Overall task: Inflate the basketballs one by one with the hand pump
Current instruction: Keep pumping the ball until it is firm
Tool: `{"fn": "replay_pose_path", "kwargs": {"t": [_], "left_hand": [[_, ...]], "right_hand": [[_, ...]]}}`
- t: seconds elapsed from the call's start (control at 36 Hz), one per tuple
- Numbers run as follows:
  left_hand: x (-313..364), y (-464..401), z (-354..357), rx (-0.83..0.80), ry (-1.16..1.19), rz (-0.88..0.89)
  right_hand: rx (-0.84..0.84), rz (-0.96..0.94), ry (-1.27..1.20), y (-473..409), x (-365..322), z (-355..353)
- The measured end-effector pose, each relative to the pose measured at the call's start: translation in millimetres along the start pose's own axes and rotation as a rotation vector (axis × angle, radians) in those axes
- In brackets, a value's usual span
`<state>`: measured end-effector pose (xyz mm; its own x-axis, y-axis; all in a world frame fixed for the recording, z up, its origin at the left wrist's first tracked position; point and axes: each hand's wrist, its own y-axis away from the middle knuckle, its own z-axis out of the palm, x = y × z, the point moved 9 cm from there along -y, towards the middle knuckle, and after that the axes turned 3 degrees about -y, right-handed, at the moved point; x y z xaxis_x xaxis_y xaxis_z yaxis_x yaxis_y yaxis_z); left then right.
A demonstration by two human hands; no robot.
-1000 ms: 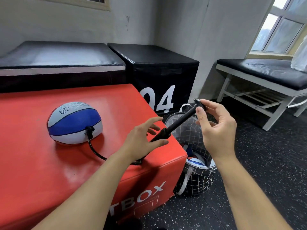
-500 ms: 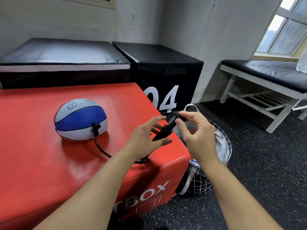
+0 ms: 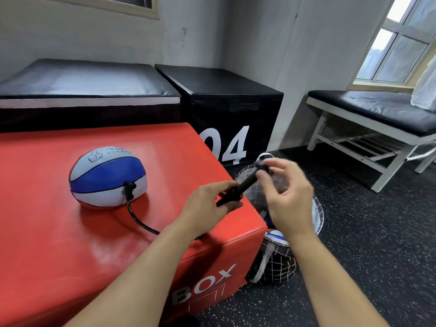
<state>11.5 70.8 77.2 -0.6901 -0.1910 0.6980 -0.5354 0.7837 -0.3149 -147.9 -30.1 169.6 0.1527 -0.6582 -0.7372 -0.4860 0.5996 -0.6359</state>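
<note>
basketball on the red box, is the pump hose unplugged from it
No, the black hose runs from the pump into the basketball.

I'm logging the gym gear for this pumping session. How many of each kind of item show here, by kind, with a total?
Blue-and-white basketballs: 2, one on the red padded box, one in the black mesh ball bag
Black hand pump with hose: 1
Padded boxes: 3, red, long black, black "04"
Black mesh ball bag: 1
White-framed black bench: 1
Total: 8
</note>
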Motion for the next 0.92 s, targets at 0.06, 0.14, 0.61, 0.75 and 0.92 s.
{"fn": "replay_pose_path", "kwargs": {"t": [0.06,0.14,0.61,0.75,0.92], "left_hand": [[0,0,0,-0.014,-0.013,0.003],[5,2,-1,-0.017,-0.036,0.027],[2,11,-18,0.029,0.098,0.01],[3,10,-18,0.028,0.091,0.009],[8,13,-21,0.02,0.077,0.004]], "right_hand": [[0.104,0.003,-0.08,-9,-5,-22],[0.225,-0.01,-0.093,-13,-9,-51],[0.1,0.033,-0.011,-9,3,-26],[0.031,0.0,0.012,-2,-7,-5],[-0.05,-0.028,0.062,5,-6,19]]}}
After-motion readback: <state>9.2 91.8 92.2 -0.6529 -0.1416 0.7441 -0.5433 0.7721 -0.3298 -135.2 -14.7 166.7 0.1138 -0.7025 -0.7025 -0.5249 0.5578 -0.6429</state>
